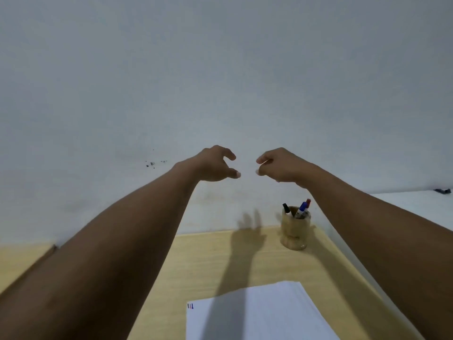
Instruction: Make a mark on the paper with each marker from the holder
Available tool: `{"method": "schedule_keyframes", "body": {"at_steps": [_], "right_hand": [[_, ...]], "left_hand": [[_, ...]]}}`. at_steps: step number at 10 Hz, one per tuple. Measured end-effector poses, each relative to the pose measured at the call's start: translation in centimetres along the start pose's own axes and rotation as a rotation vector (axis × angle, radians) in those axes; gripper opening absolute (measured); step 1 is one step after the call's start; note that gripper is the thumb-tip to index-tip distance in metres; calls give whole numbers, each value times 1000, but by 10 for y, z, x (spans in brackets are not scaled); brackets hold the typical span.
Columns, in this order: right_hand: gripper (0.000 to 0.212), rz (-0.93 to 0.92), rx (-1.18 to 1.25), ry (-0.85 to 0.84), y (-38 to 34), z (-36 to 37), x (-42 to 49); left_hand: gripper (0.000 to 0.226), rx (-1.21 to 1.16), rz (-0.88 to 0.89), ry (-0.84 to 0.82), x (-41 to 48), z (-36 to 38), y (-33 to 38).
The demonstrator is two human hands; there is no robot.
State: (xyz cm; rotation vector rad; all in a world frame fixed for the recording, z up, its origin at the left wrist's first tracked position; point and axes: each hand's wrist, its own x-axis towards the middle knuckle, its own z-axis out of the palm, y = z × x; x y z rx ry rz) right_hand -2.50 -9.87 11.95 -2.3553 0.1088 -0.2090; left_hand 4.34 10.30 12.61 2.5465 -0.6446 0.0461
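Note:
A tan wooden holder point(295, 233) stands near the back of the desk with three markers in it: black point(286, 208), blue point(302, 209) and red point(308, 201). A white stack of paper point(257, 315) lies at the front, with short black, red and blue marks point(190, 306) at its top left corner. Both arms are stretched out and raised in front of the wall, well above the desk. My left hand point(215, 165) holds nothing, fingers curved and apart. My right hand point(277, 165) has its fingers curled in, and nothing shows in it.
The light wooden desk point(208, 261) meets a plain grey-white wall point(220, 82) at the back. A white surface point(404, 202) lies to the right with a small dark object point(442, 190) on it. The arms cast shadows across desk and paper.

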Motion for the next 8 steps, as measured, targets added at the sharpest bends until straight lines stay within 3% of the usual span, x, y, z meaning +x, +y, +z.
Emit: {"method": "schedule_keyframes", "body": {"at_steps": [1, 3, 6, 7, 8], "right_hand": [[58, -71, -109, -52, -39, 9, -2], [62, -190, -171, -76, -93, 28, -5], [61, -254, -182, -71, -105, 36, -4], [54, -280, -158, -45, -99, 34, -18], [26, -425, -115, 33, -61, 49, -65]], "left_hand": [[72, 40, -51, 37, -20, -31, -18], [72, 69, -103, 78, -49, -74, -45], [70, 77, -109, 101, -64, -83, -53], [66, 31, -82, 115, -77, -82, -46], [52, -27, 15, 239, -116, -42, -53]]}}
